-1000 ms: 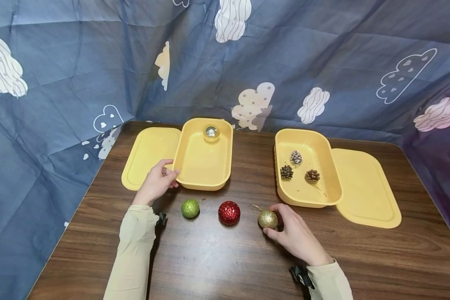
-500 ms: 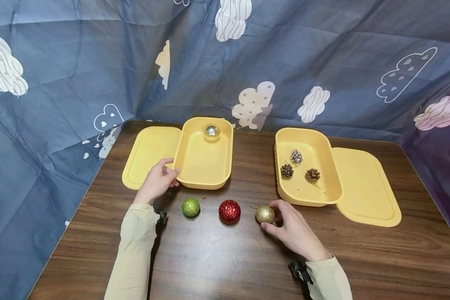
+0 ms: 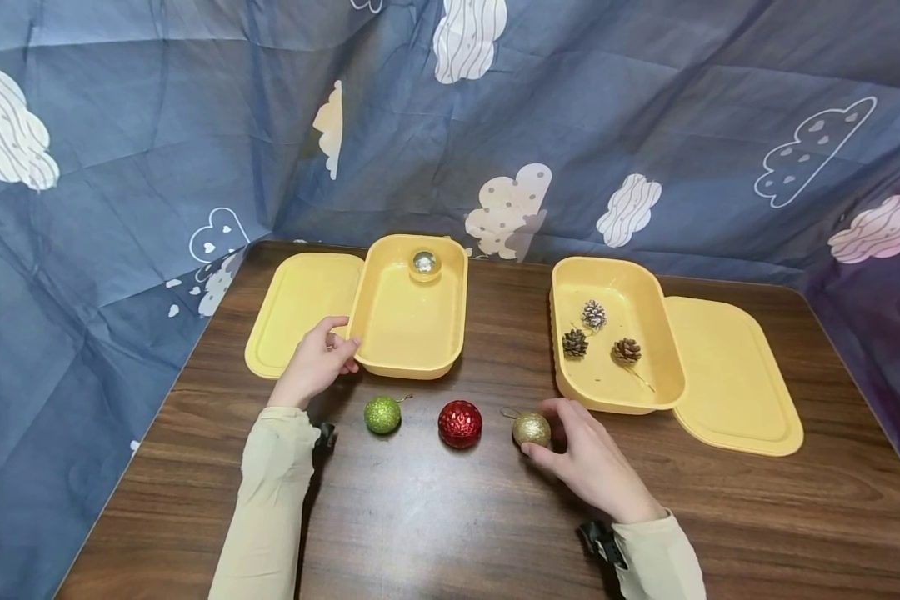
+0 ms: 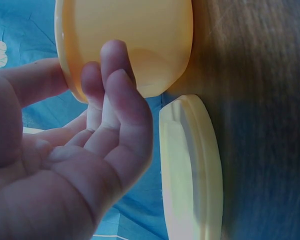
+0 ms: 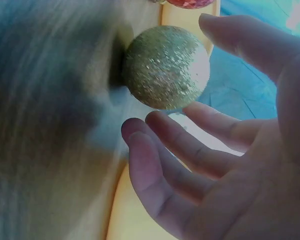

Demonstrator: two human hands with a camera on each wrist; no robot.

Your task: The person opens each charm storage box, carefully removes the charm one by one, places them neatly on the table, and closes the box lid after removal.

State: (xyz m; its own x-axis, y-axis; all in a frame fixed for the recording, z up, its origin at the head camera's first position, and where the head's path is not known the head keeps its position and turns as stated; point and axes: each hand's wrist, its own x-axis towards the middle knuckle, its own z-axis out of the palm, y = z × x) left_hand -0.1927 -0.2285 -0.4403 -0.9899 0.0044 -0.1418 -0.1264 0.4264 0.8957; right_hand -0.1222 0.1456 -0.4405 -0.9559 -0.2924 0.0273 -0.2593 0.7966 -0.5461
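In the head view my left hand (image 3: 317, 364) holds the near left corner of a yellow plastic container (image 3: 408, 325), its thumb over the rim; the left wrist view has the other fingers bent against the outer wall. A silver Christmas ball (image 3: 424, 263) lies at this container's far end. My right hand (image 3: 587, 461) has thumb and fingers curved round a glittery gold Christmas ball (image 3: 531, 429) low at the tabletop. In the right wrist view, fingertips meet the underside of the ball (image 5: 166, 67). Left of it lie a red ball (image 3: 460, 424) and a green ball (image 3: 382, 414).
A second yellow container (image 3: 607, 387) at the right holds three pine cones (image 3: 626, 351). One yellow lid (image 3: 300, 308) lies left of the left container, another lid (image 3: 735, 375) right of the second. A blue cloud-patterned cloth (image 3: 390, 150) hangs behind the wooden table (image 3: 420, 517).
The gold ball and my right hand have shifted slightly left and away from me, then stayed there. My left hand keeps its place on the container.
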